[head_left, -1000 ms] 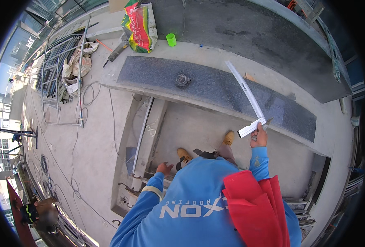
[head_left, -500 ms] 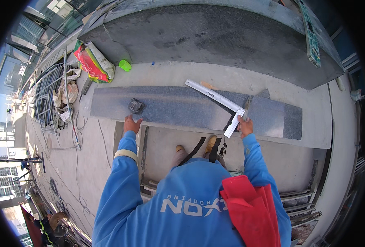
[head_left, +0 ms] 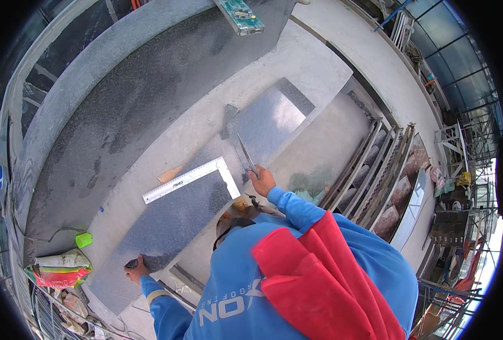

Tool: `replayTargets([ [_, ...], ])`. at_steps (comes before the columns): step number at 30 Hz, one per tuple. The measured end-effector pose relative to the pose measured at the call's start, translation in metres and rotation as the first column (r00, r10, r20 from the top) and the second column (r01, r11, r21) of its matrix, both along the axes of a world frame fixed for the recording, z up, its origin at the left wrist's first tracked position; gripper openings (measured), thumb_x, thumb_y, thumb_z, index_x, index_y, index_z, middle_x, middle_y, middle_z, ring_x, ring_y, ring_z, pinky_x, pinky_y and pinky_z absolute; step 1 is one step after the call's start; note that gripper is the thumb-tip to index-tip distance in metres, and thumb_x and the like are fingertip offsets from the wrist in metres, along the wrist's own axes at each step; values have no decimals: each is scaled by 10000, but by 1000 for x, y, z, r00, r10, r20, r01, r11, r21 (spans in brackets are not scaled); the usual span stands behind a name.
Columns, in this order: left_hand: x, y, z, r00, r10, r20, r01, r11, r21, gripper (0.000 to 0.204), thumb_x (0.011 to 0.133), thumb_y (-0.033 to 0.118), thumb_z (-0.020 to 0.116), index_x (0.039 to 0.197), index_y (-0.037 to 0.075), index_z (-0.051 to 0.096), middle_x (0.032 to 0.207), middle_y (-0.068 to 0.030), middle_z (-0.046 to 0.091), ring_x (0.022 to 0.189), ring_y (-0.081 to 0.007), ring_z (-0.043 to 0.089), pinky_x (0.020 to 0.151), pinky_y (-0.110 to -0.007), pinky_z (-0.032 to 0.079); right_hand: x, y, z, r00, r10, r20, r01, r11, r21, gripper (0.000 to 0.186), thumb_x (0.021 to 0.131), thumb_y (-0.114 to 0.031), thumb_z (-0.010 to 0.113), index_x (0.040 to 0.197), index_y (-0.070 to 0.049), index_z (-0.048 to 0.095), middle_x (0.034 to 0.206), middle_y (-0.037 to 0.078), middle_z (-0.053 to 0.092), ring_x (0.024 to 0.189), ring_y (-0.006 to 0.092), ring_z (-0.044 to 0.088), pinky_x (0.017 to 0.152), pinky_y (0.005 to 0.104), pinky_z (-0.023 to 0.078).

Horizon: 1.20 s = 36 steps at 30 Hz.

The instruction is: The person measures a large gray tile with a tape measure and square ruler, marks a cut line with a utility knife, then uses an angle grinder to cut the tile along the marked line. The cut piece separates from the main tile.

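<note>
A long grey stone slab (head_left: 166, 226) lies flat in front of me. Across it rests a white metal try square (head_left: 195, 178), its short arm toward my right side. My right hand (head_left: 263, 181) is closed around a thin, pointed grey tool (head_left: 246, 152) just right of the square; its exact kind is unclear. At the slab's near left end, my left hand (head_left: 136, 273) grips a small, dark, rounded object (head_left: 130, 264) too hidden to name.
A large dark stone block (head_left: 110, 119) rises behind the slab, with a green spirit level (head_left: 243, 17) on it. At left are a bright green cup (head_left: 83, 239) and a colourful bag (head_left: 61, 267). Metal frames (head_left: 370, 170) stand at right.
My view has turned to the right. My right hand has let go of the square, which lies on the slab. My left hand has reached the small dark object and closed on it.
</note>
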<state>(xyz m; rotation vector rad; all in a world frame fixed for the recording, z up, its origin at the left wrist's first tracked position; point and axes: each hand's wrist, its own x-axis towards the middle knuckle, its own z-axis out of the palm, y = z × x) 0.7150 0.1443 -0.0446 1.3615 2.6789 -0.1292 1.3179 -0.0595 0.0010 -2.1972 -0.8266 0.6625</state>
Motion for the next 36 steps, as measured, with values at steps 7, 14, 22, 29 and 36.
replayTargets([
  [7,160,-19,77,451,-257,854,95,966,241,729,947,497,693,1451,12,486,1286,-188,603,1126,-273,622,982,-394,513,30,-30,73,963,-124,-241,152,983,100,295,1052,-289,511,1122,-11,581,812,256,647,800,464,646,725,507,489],
  [14,508,-83,119,-336,475,813,562,794,-232,703,1039,674,369,1372,78,538,1060,-139,684,891,-292,708,701,-447,576,93,4,113,971,206,-121,-161,937,310,223,1041,-214,494,1130,-11,519,932,297,626,888,501,617,780,513,483],
  [22,804,-121,79,-74,210,975,710,698,-96,593,1080,586,384,1356,90,554,1161,-84,624,983,-162,640,775,-320,556,364,-22,53,778,319,-541,-179,939,295,465,1028,-415,638,1229,3,614,1061,152,689,988,234,651,917,389,514],
  [29,1005,-199,73,-90,313,946,643,743,-185,709,1001,660,517,1423,92,466,1060,-17,577,804,-71,515,579,-227,402,575,-67,14,462,246,-852,-66,968,244,398,972,-303,717,1223,-4,641,994,62,698,891,133,651,771,306,548],
  [36,1095,-209,64,-75,35,997,714,699,29,807,877,429,794,1430,-17,412,1157,-94,613,1046,-194,605,942,-333,489,663,-70,6,378,85,-922,72,990,120,341,995,-299,682,1140,5,634,792,18,631,607,84,587,505,255,464],
])
